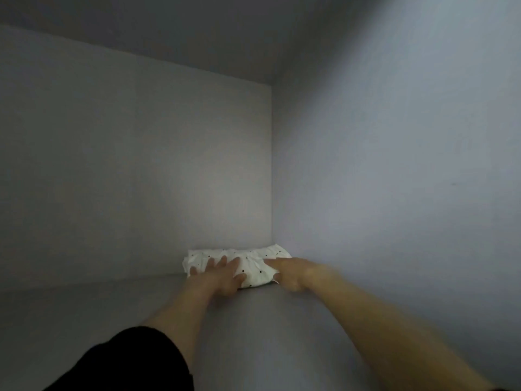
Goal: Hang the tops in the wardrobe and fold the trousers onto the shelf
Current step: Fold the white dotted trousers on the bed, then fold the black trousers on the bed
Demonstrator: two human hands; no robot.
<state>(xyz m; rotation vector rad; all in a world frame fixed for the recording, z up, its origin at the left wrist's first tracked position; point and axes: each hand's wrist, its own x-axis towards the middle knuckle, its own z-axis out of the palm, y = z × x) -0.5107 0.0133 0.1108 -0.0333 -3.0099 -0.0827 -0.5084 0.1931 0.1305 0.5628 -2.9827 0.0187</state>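
Observation:
A folded white garment with small black dots, the trousers (pixel 253 256), lies on the grey wardrobe shelf (pixel 112 311) in the far right corner, against the back panel. My left hand (pixel 221 273) rests flat on the bundle's left half with fingers spread. My right hand (pixel 287 273) touches the bundle's right front edge, index finger stretched over the cloth and the other fingers curled. Both forearms reach deep into the compartment. No tops or hangers are in view.
The compartment is boxed in by a grey back panel (pixel 135 170), a right side wall (pixel 394 179) and a panel overhead (pixel 169 32). Bare shelf surface extends to the left of the bundle and toward me. The light is dim.

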